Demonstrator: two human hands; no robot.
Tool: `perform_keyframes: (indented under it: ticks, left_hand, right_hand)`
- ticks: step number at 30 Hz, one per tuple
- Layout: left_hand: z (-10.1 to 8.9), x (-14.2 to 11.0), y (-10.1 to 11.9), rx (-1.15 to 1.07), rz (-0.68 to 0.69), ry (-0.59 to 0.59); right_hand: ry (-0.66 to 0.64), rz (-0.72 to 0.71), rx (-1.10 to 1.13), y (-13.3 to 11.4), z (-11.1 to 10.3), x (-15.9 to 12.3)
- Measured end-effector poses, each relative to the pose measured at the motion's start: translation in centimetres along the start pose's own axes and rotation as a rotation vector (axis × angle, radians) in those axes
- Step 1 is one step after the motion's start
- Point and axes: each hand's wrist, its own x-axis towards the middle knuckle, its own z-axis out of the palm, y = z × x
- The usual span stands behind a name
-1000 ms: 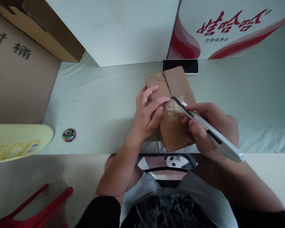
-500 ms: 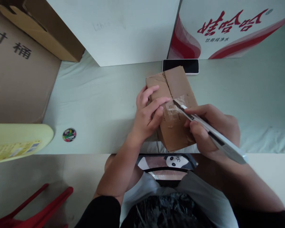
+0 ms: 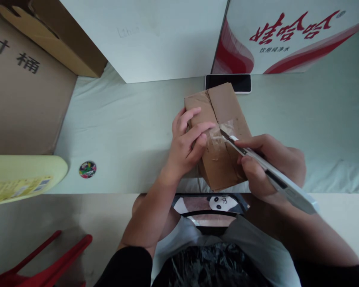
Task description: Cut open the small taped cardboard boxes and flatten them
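Observation:
A small brown cardboard box (image 3: 227, 103) lies tilted near the table's front edge, with clear tape (image 3: 217, 137) across the seam of its flaps. My left hand (image 3: 187, 141) grips the box from its left side, fingers over the top and the index fingertip close to the seam. In my right hand (image 3: 272, 163) is a white utility knife (image 3: 283, 183), held like a pen with its handle slanting down to the right. The dark blade's tip is at the taped seam, just right of my left index finger. My right palm's inner side is hidden.
A phone (image 3: 227, 83) lies just behind the box. White cartons (image 3: 167, 44) stand at the back, large brown cartons (image 3: 24, 103) at the left. A yellow bottle (image 3: 24, 173) and a round colourful disc (image 3: 87, 170) are at left. A red stool (image 3: 56, 259) stands below.
My right hand and the utility knife have shifted slightly right and down, the blade tip sliding a little along the tape. My left hand and the box are almost unmoved.

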Motion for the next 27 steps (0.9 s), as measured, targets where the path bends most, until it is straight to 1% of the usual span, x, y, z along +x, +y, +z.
perform_keyframes:
  ticks: [8,14,19,22,27]
  left_hand:
    - [0.25,-0.05,-0.13,-0.030,0.021,0.037]
    - [0.39,-0.13,-0.35,-0.010,0.029,0.042]
    - [0.56,-0.10,-0.43,-0.028,0.053,0.073]
    - [0.61,-0.11,-0.38,-0.037,0.051,0.077]
    - [0.48,-0.08,-0.29,-0.035,0.049,0.062]
  right_hand:
    - [0.049,-0.080,-0.044,0.10,0.15,-0.35]
    - [0.062,-0.107,-0.034,0.15,0.09,-0.39]
    - [0.089,-0.141,-0.053,0.37,0.08,-0.47]
    - [0.108,-0.155,-0.027,0.54,0.15,-0.56]
    - [0.089,-0.163,0.040,0.46,0.26,-0.68]
